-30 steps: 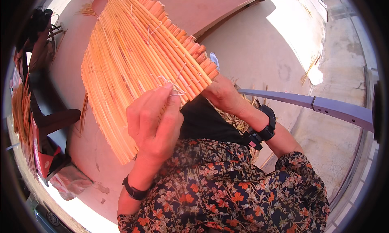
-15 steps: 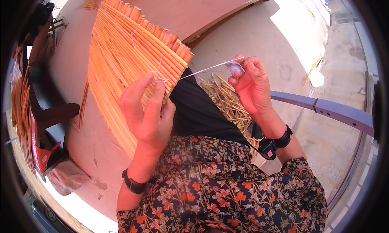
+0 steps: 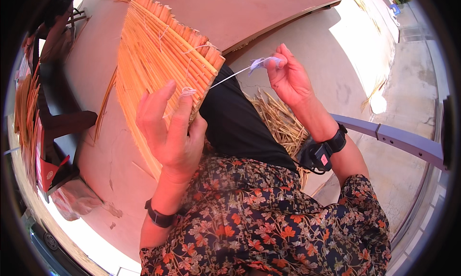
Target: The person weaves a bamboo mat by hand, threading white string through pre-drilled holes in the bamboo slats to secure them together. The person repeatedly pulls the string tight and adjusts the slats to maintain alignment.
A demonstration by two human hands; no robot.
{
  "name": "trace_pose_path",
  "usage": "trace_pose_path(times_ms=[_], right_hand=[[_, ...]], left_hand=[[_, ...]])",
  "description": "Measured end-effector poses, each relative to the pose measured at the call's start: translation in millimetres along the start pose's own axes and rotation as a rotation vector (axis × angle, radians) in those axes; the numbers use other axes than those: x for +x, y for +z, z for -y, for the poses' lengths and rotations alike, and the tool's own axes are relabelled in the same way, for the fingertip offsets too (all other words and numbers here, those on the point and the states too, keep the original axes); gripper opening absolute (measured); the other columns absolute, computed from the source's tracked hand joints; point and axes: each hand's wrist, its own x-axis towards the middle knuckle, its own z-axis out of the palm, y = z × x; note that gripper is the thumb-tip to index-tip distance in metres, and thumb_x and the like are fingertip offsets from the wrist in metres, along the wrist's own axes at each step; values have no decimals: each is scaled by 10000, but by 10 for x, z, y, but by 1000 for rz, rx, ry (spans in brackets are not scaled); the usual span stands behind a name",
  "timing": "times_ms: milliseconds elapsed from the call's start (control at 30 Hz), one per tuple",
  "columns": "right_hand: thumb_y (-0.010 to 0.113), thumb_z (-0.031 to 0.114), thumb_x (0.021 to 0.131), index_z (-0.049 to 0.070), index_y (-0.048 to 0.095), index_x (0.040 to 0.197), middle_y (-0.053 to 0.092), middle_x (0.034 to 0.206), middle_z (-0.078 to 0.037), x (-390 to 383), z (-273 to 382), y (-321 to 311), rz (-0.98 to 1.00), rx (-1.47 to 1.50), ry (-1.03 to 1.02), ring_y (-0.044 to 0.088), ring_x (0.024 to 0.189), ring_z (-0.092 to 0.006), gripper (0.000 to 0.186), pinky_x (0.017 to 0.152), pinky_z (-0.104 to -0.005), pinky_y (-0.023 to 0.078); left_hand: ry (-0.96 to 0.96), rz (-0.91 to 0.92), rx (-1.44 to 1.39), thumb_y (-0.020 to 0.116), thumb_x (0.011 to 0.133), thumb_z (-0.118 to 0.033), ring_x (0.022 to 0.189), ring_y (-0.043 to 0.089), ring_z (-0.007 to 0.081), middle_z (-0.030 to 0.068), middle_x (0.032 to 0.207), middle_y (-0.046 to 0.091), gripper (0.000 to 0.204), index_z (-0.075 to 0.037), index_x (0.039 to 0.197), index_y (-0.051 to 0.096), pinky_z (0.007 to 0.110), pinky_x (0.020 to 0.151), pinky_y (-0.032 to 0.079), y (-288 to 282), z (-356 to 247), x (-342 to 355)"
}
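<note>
A mat of straight golden stalks [image 3: 158, 50], stitched side by side with white thread, slants across my lap, its cut ends at the far right. My left hand [image 3: 170, 127] grips its near right edge, thumb at the rim and a fingertip against a small loop of white thread [image 3: 188, 91] on top. The other fingers are spread over the stalks. From the mat's edge a taut white thread [image 3: 231, 78] runs up to my right hand [image 3: 295, 81]. That hand is closed, pinching a pale violet, loosely wound scrap [image 3: 261, 63] at the thread's end.
Loose dry stalks [image 3: 276, 117] lie in a heap by my right leg. A grey metal bar [image 3: 384, 131] stretches to the right. Dark furniture [image 3: 67, 125] and bundled stalks [image 3: 24, 117] stand at the left. A reddish board [image 3: 269, 12] lies at the far side.
My right hand has moved slightly up and left and turned, with the violet scrap now hanging out of its fingers. The thread by my left fingertip has gathered into a tighter loop.
</note>
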Motion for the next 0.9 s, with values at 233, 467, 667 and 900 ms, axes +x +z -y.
trace_pose_path(times_ms=[233,467,667,900], right_hand=[[578,61,973,19,555,925,595,757,-75,191,1553,-2160,-1108,-913,-842,610,677,-191,68,790,-396,606],[568,204,1008,14,572,1029,699,1097,-144,113,82,-377,-187,-1111,-302,634,670,-141,191,595,-289,575],[532,213,1050,73,512,1012,641,844,-65,-408,-813,701,291,-841,231,623,637,-153,146,605,-331,590],[575,164,1026,90,485,876,492,703,9,-125,-453,312,56,-363,-104,531,661,-113,189,864,-428,597]], left_hand=[[-15,-33,-2,735,606,131,1115,613,306,129,1236,642,432,-48,999,720,509,1014,455,-93,57,-5],[-58,59,-62,725,645,136,1112,645,314,153,1216,677,443,-14,1060,685,529,1038,435,-72,81,-112],[-48,124,-93,704,677,133,1187,640,358,150,1214,691,405,-6,1057,674,563,1076,403,-128,40,-18],[-66,121,-121,687,667,147,1188,643,355,131,1213,694,410,6,1052,672,578,1088,392,-62,-13,-72]])
